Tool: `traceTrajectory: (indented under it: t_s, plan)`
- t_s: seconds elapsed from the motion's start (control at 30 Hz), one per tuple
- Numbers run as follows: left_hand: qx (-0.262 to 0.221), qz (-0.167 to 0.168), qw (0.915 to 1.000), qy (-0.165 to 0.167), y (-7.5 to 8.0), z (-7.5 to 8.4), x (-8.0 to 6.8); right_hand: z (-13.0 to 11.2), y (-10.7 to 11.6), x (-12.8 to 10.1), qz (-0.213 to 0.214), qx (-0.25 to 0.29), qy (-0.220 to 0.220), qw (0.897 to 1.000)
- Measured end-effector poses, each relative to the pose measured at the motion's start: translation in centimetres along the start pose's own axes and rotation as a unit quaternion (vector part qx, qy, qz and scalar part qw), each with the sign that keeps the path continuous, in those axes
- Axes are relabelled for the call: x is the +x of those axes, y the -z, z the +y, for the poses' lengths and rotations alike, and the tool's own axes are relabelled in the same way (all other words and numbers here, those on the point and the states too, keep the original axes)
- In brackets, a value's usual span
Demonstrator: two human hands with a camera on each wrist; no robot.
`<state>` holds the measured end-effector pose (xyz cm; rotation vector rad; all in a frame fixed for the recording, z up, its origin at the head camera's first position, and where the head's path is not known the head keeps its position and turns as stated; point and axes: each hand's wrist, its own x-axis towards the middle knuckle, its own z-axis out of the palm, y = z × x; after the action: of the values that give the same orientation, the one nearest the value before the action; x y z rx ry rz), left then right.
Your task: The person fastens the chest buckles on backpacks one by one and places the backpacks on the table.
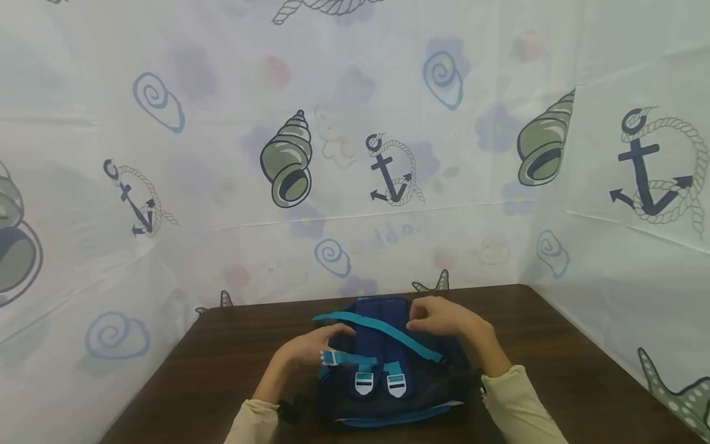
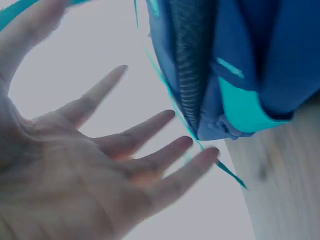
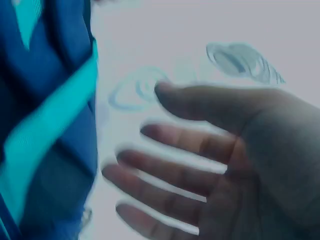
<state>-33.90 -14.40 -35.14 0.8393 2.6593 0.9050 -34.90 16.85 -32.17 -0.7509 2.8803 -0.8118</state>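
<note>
A dark blue backpack (image 1: 333, 394) lies on the table, its padded shoulder straps (image 1: 368, 339) facing up. Across them runs a loose teal webbing strap (image 1: 383, 325) on a slant. Two white strap adjusters (image 1: 363, 383) show lower down, and a small buckle (image 1: 329, 357) ends a short teal strap at the left. Beside the bag's left side is my left hand (image 1: 307, 346), fingers spread in the left wrist view. My right hand (image 1: 444, 317) hovers by the upper right of the bag; in the right wrist view its extended fingers are apart from the fabric.
The brown wooden table (image 1: 249, 333) extends on both sides of the bag. White sheeting (image 1: 222, 154) printed with shells and anchors hangs behind the table and along both sides. A teal trim (image 1: 399, 420) edges the bag's near end.
</note>
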Motion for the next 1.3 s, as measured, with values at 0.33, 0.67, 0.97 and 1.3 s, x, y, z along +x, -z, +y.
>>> traceTrajectory:
  t_s: [0.33,0.67,0.97,1.3]
  plan:
    - [0.073,-0.139,0.9859,-0.059,-2.4,3.5,0.3,-1.3,-2.9,0.9,-0.130,0.024,0.034,0.991]
    - [0.128,-0.071,0.9842,-0.099,-3.7,4.3,0.4,-2.0,-5.3,2.0,-0.143,0.017,0.094,0.985]
    - [-0.142,0.036,0.9826,-0.114,-0.7,3.0,0.7,-2.5,-6.0,2.4,-0.106,-0.011,0.040,0.994]
    - [-0.195,0.164,0.9655,-0.054,-1.4,3.2,1.1,-2.4,-7.7,3.3,-0.077,-0.036,0.067,0.994]
